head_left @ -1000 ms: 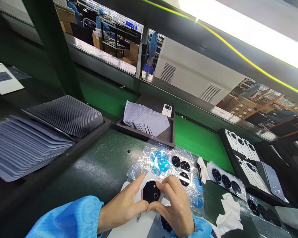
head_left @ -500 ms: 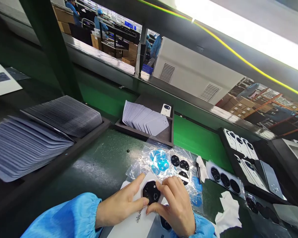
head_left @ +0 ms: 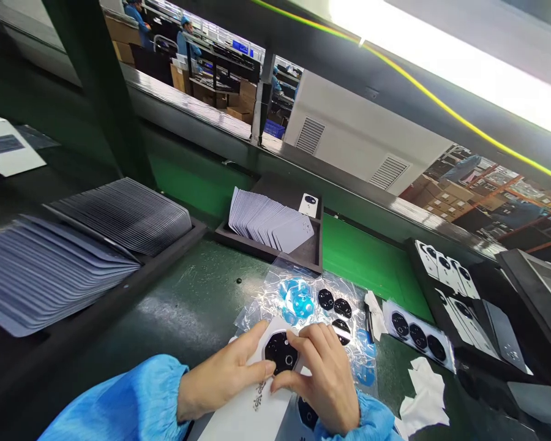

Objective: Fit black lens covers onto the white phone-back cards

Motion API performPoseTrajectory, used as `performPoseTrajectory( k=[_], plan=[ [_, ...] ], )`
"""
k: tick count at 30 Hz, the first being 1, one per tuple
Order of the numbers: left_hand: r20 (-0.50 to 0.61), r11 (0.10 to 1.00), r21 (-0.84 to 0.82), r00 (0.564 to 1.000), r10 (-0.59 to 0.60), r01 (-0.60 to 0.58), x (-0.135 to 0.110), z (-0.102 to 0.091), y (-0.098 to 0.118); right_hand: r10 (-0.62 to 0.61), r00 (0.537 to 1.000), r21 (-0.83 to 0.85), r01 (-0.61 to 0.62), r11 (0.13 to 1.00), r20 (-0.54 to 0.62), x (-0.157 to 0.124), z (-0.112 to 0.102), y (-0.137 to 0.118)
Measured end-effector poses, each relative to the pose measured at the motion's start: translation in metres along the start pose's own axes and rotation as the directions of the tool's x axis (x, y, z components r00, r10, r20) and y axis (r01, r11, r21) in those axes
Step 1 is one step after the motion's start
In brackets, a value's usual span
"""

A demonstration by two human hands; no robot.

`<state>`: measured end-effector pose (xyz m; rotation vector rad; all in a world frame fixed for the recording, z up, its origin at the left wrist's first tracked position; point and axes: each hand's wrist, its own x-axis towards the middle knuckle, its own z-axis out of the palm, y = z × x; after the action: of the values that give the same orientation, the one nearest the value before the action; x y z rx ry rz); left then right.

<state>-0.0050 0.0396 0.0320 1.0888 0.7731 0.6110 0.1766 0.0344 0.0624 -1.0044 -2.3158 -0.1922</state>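
Observation:
A white phone back panel (head_left: pixel 243 416) lies low in the middle of the view, with a black camera lens cover (head_left: pixel 280 353) at its upper end. My left hand (head_left: pixel 232 370) grips the panel's left edge, its thumb at the lower left of the lens cover. From the other side, my right hand (head_left: pixel 324 373) has curled fingers on the cover's upper right and its thumb at the lower right. Partly hidden beneath my right hand is a second panel with a black lens cover (head_left: pixel 307 413). Black lens covers (head_left: pixel 333 303) lie on clear plastic film beyond my hands.
Trays of upright grey panels (head_left: pixel 119 214) stand at the left. A dark tray (head_left: pixel 314 257) with fanned panels is at the back. On the right are a strip of lens covers (head_left: pixel 417 335), white cloth (head_left: pixel 423 395), a black pen (head_left: pixel 368 321) and a tray of finished-looking panels (head_left: pixel 463 318).
The view has shifted slightly. My hands keep nearly the same hold on the panel and lens cover. A blue-clad person in the background has moved mostly out of sight behind the white panel.

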Motion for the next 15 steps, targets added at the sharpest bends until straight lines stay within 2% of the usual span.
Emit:
performPoseTrajectory(
  k=[3, 5, 6, 8, 9, 10, 11, 12, 15],
  plan=[
    [0.046, 0.995, -0.092, 0.999, -0.024, 0.028, 0.0, -0.001, 0.006, 0.173, 0.985, 0.152, -0.17, 0.974, -0.006, -0.005, -0.002, 0.003],
    [0.053, 0.991, -0.126, 0.998, -0.038, 0.045, -0.001, -0.001, 0.009, 0.384, 0.923, 0.295, -0.376, 0.879, 0.031, -0.01, -0.003, 0.004],
    [0.049, 0.99, -0.134, 0.998, -0.038, 0.045, -0.001, -0.001, 0.011, 0.501, 0.861, 0.376, -0.495, 0.783, 0.09, -0.013, -0.003, 0.004],
    [0.043, 0.991, -0.132, 0.999, -0.032, 0.037, -0.001, -0.001, 0.011, 0.652, 0.693, 0.518, -0.697, 0.496, 0.307, -0.016, -0.002, 0.002],
    [0.047, 0.992, -0.122, 0.999, -0.026, 0.031, -0.001, -0.001, 0.011, 0.665, 0.613, 0.559, -0.757, 0.339, 0.426, -0.016, -0.001, 0.0],
    [0.05, 0.994, -0.106, 0.999, -0.018, 0.023, -0.001, -0.001, 0.011, 0.648, 0.555, 0.581, -0.787, 0.206, 0.522, -0.016, 0.001, -0.002],
    [0.051, 0.996, -0.085, 0.999, -0.01, 0.014, -0.001, 0.0, 0.011, 0.627, 0.523, 0.599, -0.793, 0.11, 0.577, -0.016, 0.002, -0.004],
    [0.044, 0.998, -0.059, 0.999, -0.007, 0.009, 0.0, 0.0, 0.01, 0.62, 0.511, 0.619, -0.784, 0.051, 0.596, -0.015, 0.003, -0.007],
    [-0.009, 0.999, -0.004, 0.999, -0.033, 0.033, 0.002, 0.002, 0.006, 0.649, 0.483, 0.646, -0.763, -0.016, 0.587, -0.009, 0.003, -0.012]
  ],
)
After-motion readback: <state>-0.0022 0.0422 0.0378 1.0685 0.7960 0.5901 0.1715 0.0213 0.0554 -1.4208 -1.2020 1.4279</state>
